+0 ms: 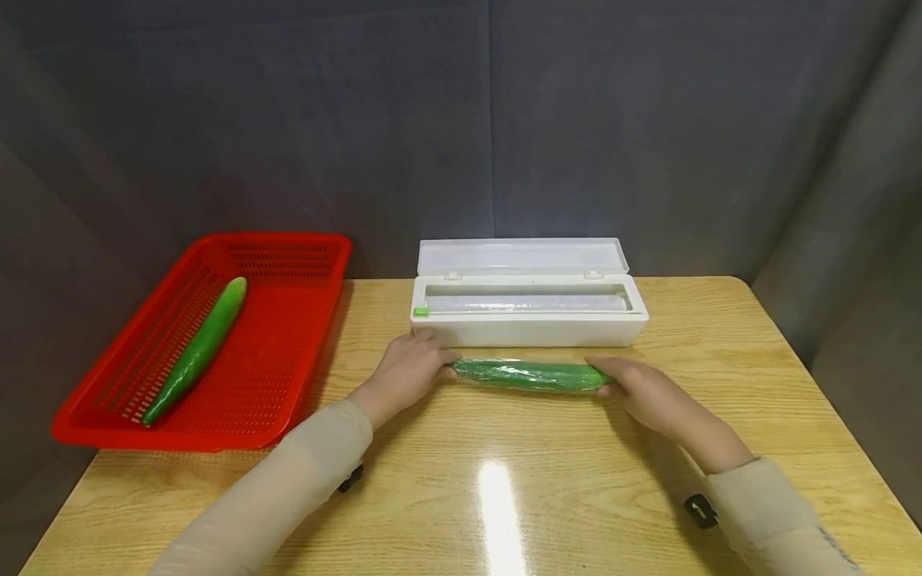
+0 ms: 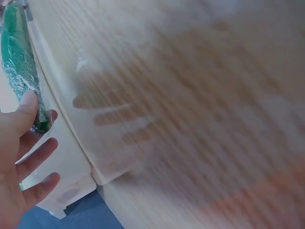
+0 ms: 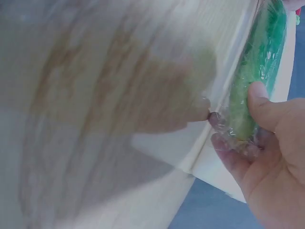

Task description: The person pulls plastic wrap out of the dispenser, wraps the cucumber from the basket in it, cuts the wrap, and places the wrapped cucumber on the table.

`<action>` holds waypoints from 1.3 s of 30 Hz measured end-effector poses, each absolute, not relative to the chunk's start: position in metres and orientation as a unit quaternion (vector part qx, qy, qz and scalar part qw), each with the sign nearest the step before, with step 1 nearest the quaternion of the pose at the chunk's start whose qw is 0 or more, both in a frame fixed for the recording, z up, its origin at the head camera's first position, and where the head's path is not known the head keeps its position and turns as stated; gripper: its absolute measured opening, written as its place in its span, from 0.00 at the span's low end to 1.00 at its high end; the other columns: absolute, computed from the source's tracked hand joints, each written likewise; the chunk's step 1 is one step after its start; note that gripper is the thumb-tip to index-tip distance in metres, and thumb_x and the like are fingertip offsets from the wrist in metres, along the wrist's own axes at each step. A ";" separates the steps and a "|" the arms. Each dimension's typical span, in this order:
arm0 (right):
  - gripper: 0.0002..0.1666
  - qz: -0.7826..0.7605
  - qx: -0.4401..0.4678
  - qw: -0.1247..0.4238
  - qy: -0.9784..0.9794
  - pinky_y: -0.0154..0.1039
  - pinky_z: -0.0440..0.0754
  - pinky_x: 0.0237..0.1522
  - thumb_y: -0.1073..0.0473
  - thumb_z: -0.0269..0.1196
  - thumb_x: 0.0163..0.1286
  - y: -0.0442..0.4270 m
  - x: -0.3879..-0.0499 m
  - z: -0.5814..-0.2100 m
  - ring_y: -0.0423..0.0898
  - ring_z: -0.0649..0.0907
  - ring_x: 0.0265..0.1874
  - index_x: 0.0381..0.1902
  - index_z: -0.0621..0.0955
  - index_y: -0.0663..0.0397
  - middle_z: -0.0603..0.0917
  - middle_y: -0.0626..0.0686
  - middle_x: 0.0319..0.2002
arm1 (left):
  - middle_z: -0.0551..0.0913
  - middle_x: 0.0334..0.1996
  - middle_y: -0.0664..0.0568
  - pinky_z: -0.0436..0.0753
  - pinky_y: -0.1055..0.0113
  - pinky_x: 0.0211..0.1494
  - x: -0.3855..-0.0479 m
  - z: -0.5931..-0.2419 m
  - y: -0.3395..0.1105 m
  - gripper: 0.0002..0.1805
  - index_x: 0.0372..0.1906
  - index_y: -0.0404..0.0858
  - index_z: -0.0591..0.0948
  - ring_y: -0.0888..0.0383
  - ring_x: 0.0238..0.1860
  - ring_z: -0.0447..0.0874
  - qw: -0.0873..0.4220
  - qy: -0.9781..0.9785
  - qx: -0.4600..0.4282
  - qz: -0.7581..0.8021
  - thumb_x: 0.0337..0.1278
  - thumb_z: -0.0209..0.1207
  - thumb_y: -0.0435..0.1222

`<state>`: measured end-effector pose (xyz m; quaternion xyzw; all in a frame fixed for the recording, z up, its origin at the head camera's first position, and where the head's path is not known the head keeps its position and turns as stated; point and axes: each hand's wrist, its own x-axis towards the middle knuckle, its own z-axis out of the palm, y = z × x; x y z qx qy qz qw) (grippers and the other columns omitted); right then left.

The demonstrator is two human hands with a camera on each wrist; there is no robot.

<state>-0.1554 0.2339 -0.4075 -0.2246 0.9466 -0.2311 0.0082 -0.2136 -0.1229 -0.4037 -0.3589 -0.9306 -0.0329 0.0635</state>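
Dark grey curtain (image 1: pixel 288 160) is hung behind a wood-grain tabletop (image 1: pixel 576 488). Wrapped cucumber (image 1: pixel 529 374) is pinched at both ends: left end by thumb and fingers of the left hand (image 1: pixel 410 370), two other fingers held apart; right end by thumb and fingers of the right hand (image 1: pixel 644 394). It's held crosswise just in front of a white box (image 1: pixel 533 333). Box lid (image 1: pixel 522 258) is flipped up, film roll (image 1: pixel 526 304) exposed inside. Second cucumber (image 1: pixel 198 352) is contained in a red basket (image 1: pixel 270 344), placed left.
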 end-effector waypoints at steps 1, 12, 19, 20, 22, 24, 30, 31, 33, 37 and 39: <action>0.30 -0.229 -0.229 0.010 0.946 0.60 0.75 0.56 0.67 0.64 0.68 0.234 -0.153 -0.406 0.65 0.78 0.58 0.66 0.72 0.70 0.78 0.68 0.59 | 0.86 0.48 0.54 0.81 0.54 0.50 -0.212 -0.403 -0.124 0.19 0.53 0.46 0.86 0.52 0.52 0.80 0.063 -0.929 -0.364 -0.033 0.59 0.62 0.48; 0.18 -0.236 -0.234 0.026 0.943 0.56 0.79 0.49 0.69 0.59 0.71 0.236 -0.145 -0.407 0.56 0.82 0.47 0.57 0.72 0.68 0.82 0.60 0.46 | 0.81 0.42 0.55 0.80 0.60 0.45 -0.197 -0.407 -0.129 0.19 0.61 0.41 0.81 0.58 0.42 0.79 -0.014 -0.918 -0.388 -0.076 0.72 0.55 0.45; 0.22 -0.222 -0.229 0.006 0.948 0.60 0.75 0.55 0.65 0.64 0.69 0.237 -0.144 -0.410 0.63 0.80 0.53 0.58 0.76 0.70 0.81 0.65 0.52 | 0.81 0.48 0.53 0.79 0.57 0.51 -0.194 -0.409 -0.130 0.25 0.63 0.40 0.79 0.55 0.49 0.79 -0.030 -0.920 -0.384 -0.068 0.66 0.60 0.48; 0.23 -0.221 -0.228 0.004 0.948 0.61 0.74 0.56 0.64 0.64 0.68 0.238 -0.144 -0.409 0.64 0.79 0.55 0.59 0.76 0.70 0.81 0.66 0.53 | 0.81 0.48 0.53 0.80 0.56 0.51 -0.194 -0.409 -0.130 0.25 0.62 0.40 0.79 0.55 0.49 0.80 -0.026 -0.920 -0.385 -0.068 0.65 0.62 0.47; 0.26 -0.224 -0.229 0.003 0.947 0.61 0.73 0.58 0.63 0.66 0.68 0.239 -0.143 -0.409 0.65 0.78 0.56 0.60 0.75 0.70 0.80 0.67 0.55 | 0.82 0.48 0.52 0.80 0.56 0.51 -0.195 -0.409 -0.130 0.25 0.61 0.40 0.80 0.54 0.49 0.80 -0.018 -0.920 -0.384 -0.072 0.62 0.65 0.46; 0.28 -0.232 -0.228 0.007 0.946 0.61 0.73 0.58 0.63 0.67 0.66 0.240 -0.143 -0.409 0.65 0.78 0.57 0.60 0.75 0.70 0.80 0.67 0.56 | 0.83 0.48 0.53 0.80 0.55 0.51 -0.195 -0.410 -0.129 0.22 0.58 0.41 0.81 0.54 0.49 0.81 -0.012 -0.922 -0.380 -0.077 0.61 0.66 0.44; 0.28 -0.244 -0.228 0.004 0.942 0.57 0.79 0.50 0.69 0.72 0.57 0.246 -0.141 -0.411 0.60 0.82 0.50 0.56 0.77 0.66 0.82 0.62 0.50 | 0.86 0.47 0.55 0.81 0.57 0.48 -0.197 -0.412 -0.125 0.16 0.51 0.43 0.83 0.56 0.47 0.83 0.002 -0.930 -0.355 -0.092 0.59 0.68 0.41; 0.28 -0.245 -0.229 0.001 0.942 0.56 0.80 0.49 0.70 0.72 0.56 0.246 -0.141 -0.411 0.58 0.82 0.48 0.55 0.77 0.66 0.83 0.61 0.49 | 0.86 0.46 0.55 0.81 0.57 0.47 -0.197 -0.411 -0.124 0.15 0.50 0.44 0.84 0.56 0.46 0.84 0.006 -0.931 -0.354 -0.093 0.59 0.68 0.41; 0.26 -0.250 -0.232 -0.004 0.940 0.55 0.80 0.47 0.72 0.72 0.56 0.247 -0.142 -0.412 0.57 0.83 0.46 0.53 0.78 0.65 0.83 0.59 0.47 | 0.86 0.45 0.56 0.82 0.58 0.46 -0.198 -0.411 -0.123 0.15 0.51 0.44 0.84 0.56 0.45 0.84 0.015 -0.931 -0.352 -0.092 0.59 0.68 0.40; 0.25 -0.257 -0.230 -0.004 0.939 0.56 0.80 0.48 0.71 0.71 0.58 0.250 -0.142 -0.413 0.58 0.83 0.47 0.54 0.78 0.66 0.83 0.61 0.48 | 0.86 0.45 0.56 0.82 0.58 0.48 -0.199 -0.411 -0.122 0.15 0.52 0.44 0.84 0.57 0.46 0.84 0.025 -0.931 -0.353 -0.087 0.61 0.67 0.40; 0.26 -0.261 -0.225 0.000 0.939 0.57 0.80 0.48 0.69 0.70 0.60 0.254 -0.141 -0.413 0.60 0.82 0.48 0.56 0.78 0.66 0.83 0.62 0.50 | 0.86 0.46 0.56 0.81 0.58 0.49 -0.199 -0.409 -0.122 0.15 0.53 0.44 0.84 0.56 0.47 0.84 0.027 -0.930 -0.357 -0.085 0.63 0.65 0.41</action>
